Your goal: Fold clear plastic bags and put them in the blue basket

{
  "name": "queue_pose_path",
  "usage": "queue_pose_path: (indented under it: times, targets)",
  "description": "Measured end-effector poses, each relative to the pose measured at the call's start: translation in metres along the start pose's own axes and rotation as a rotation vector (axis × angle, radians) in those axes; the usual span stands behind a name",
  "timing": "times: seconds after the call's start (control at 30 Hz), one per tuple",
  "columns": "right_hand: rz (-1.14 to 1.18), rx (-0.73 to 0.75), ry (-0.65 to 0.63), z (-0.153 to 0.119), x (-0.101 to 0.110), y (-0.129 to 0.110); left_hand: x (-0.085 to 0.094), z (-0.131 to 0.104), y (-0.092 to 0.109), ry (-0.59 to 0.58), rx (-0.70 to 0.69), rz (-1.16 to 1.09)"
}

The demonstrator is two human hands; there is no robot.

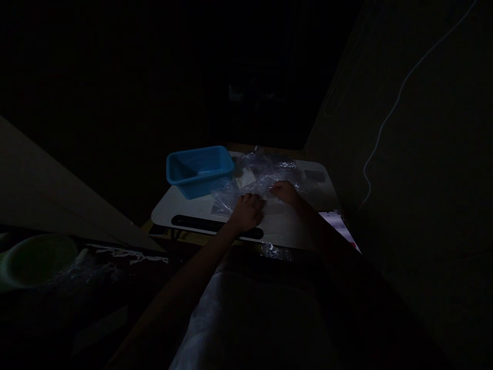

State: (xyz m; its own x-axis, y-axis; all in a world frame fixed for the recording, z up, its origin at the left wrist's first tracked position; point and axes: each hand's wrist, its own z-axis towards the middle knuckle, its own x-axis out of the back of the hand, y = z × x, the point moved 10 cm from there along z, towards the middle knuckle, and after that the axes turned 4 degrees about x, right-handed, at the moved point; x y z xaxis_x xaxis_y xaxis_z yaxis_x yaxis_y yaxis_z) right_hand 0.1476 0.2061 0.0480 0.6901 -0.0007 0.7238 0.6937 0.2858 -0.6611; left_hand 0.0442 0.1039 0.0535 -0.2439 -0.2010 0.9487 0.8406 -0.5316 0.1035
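Crumpled clear plastic bags (269, 177) lie spread over a small white table (296, 226). My right hand (285, 192) is closed, with its thumb and fingers pinching the near edge of a clear plastic bag. Lower and to the left, my left hand (248, 211) rests at the table's front part, its fingers curled over the same plastic; the fingertips are hard to make out in the dark. Beyond the left hand, a small white piece (245, 177) sits among the bags; its kind is unclear.
A blue plastic basin (200, 182) stands at the table's back left. At the right edge lies a lit phone (339, 228). A green basket (42, 259) is low on the left. A white cable (396, 100) hangs along the right wall. The room is very dark.
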Motion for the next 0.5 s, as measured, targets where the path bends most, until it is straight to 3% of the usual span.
queue_pose_path:
  times: [0.13,0.27,0.4,0.5]
  targets:
    - [-0.012,0.002,0.004,0.006,-0.002,0.0,0.002,0.002,-0.001,0.058,0.013,-0.01]
    - [0.01,0.022,0.024,0.008,-0.002,-0.002,-0.012,0.005,0.004,-0.045,-0.044,0.022]
    - [-0.013,0.058,0.166,-0.005,0.03,0.004,-0.02,0.007,0.001,-0.133,-0.032,0.013]
    - [-0.192,0.085,0.153,-0.026,0.062,0.024,-0.023,0.007,0.0,-0.155,-0.026,0.019]
